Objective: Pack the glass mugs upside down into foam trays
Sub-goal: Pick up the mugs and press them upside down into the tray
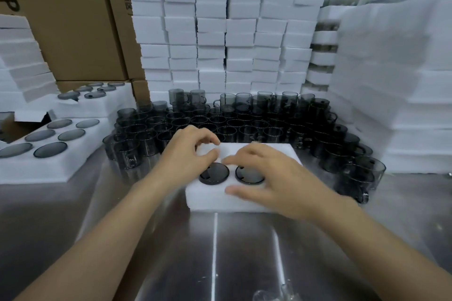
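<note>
A white foam tray (pixel 210 197) lies on the steel table in front of me. Two dark glass mugs sit upside down in its near holes, the left mug (pixel 214 173) and the right mug (pixel 250 174) showing round bases. My left hand (pixel 189 156) rests on the tray's left part, fingers curled above the left mug. My right hand (pixel 266 176) lies spread over the tray's right part, fingertips touching the right mug's base. Neither hand grips a mug. Behind the tray stands a crowd of loose smoky glass mugs (pixel 234 122), mouths up.
Filled foam trays (pixel 36 168) with upturned mugs lie at the left, another tray (pixel 97 102) behind them. Stacks of white foam (pixel 227 32) wall the back and right (pixel 396 80). Cardboard boxes (pixel 73 19) stand at the back left. Steel table (pixel 220 252) stretches toward me.
</note>
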### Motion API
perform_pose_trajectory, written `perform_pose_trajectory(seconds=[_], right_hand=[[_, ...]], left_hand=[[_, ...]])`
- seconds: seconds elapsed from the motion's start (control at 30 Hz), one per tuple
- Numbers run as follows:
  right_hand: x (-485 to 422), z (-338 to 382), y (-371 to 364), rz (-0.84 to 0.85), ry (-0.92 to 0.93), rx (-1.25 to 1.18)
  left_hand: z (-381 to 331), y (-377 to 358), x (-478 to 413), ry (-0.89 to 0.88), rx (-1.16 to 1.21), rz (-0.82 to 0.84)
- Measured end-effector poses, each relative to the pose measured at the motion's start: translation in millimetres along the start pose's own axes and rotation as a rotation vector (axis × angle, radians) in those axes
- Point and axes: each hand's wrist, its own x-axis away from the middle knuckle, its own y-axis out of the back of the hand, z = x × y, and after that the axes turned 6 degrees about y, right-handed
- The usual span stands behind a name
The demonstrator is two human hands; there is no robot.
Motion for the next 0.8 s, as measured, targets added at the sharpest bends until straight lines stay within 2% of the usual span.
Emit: perform_pose_trajectory(seconds=[0.07,0.13,0.27,0.43,0.53,0.67,0.73,0.8], right_hand=[[3.3,-17.1,23.6,-0.167,-0.087,-0.121],[11.2,-41.2,54.0,-0.240,-0.235,-0.091],[37.0,-82.8,98.3,0.031,-0.572,0.093],[49.9,-93.0,102.3,0.254,-0.744,0.190],[46.3,-91.6,94.6,0.272,-0.737,0.216],[40.5,-90.2,86.3,0.195,-0.652,0.202],[36.8,-86.9,87.8,0.087,-0.564,0.217],[31.0,-77.9,89.2,-0.098,-0.427,0.215]], left_hand=[[-1.0,-6.3,0.4,-0.002,0.033,0.036],[-1.6,-8.9,0.7,0.028,0.081,0.108],[0.4,-11.3,0.1,0.041,0.093,0.096],[1.8,-12.4,-0.2,0.041,0.123,0.059],[0.7,-12.5,0.4,0.048,0.140,0.055],[-2.1,-11.5,1.7,0.065,0.104,0.067],[-4.6,-9.2,3.9,0.049,0.075,0.064],[-8.1,-6.6,7.2,0.023,0.034,0.045]])
